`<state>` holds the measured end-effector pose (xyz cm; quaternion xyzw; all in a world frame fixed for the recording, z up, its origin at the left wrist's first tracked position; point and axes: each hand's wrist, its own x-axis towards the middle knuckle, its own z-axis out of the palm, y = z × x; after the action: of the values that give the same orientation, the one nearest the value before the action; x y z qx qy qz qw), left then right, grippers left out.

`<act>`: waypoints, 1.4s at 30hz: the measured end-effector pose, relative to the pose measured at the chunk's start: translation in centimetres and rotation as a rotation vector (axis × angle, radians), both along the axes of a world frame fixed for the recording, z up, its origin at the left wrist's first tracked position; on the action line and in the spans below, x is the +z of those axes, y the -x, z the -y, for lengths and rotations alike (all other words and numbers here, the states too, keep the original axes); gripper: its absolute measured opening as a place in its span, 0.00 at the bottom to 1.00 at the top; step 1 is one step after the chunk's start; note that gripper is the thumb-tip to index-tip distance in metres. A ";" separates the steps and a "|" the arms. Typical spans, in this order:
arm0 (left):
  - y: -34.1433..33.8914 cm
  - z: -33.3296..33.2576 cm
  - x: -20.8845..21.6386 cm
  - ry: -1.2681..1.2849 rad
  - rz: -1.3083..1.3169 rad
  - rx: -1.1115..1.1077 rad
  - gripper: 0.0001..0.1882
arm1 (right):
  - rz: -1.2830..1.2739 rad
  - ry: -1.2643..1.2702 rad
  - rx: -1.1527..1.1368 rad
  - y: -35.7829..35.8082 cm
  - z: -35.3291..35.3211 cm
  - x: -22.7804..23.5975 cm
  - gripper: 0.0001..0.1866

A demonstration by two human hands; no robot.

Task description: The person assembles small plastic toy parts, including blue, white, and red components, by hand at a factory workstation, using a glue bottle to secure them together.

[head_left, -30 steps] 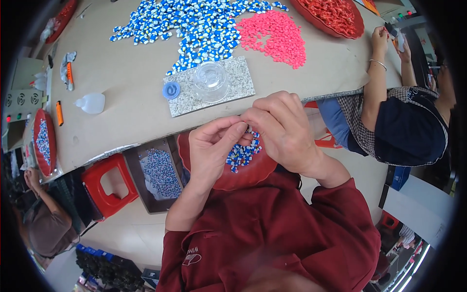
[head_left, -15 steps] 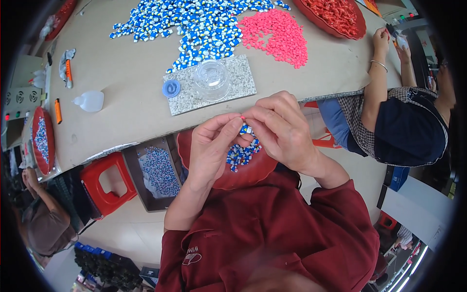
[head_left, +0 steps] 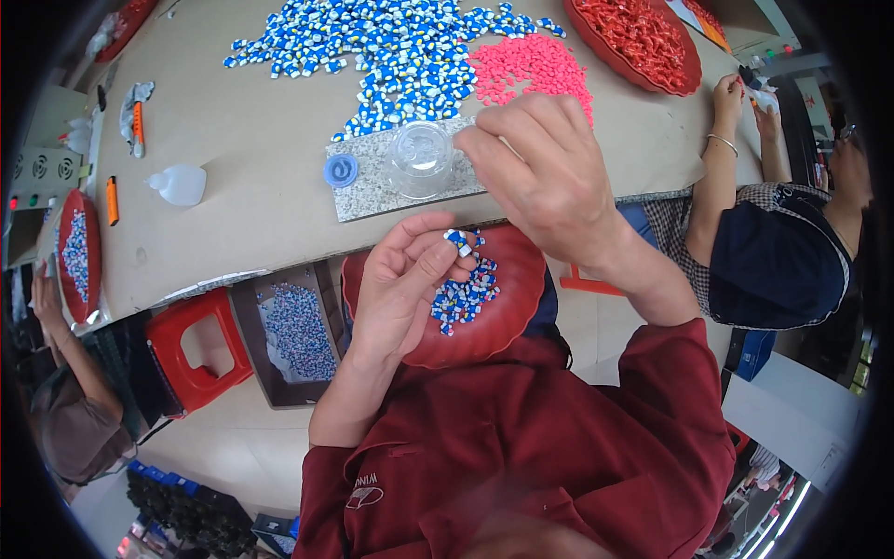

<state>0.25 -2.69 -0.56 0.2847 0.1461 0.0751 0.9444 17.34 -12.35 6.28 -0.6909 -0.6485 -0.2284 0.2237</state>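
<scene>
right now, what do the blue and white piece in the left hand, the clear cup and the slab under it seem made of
Piece: perhaps plastic or resin, by its solid, bright colours; finish too small to judge. Cup: clear, glossy glass or hard plastic; the slab shows through. Slab: probably stone, granite-like, by its grey-white speckle; whether polished, I can't tell.

Head-worn fisheye, downward, seemingly near
</scene>
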 end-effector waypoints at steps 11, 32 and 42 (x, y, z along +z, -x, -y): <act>0.0 -0.3 0.0 0.073 0.026 0.071 0.16 | -0.086 -0.028 0.068 0.9 0.7 0.1 0.13; -0.8 1.2 -0.6 -0.068 -0.001 0.245 0.10 | -0.246 -0.030 -0.019 5.7 3.0 -3.1 0.17; 1.4 0.7 -2.4 -0.748 -0.271 -0.062 0.13 | -0.527 0.114 -0.095 -0.4 4.3 -3.1 0.10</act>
<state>-1.12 -3.41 -3.00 0.6205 0.2232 0.0565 0.7496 17.75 -16.67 3.23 -0.7677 -0.5465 -0.0139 0.3344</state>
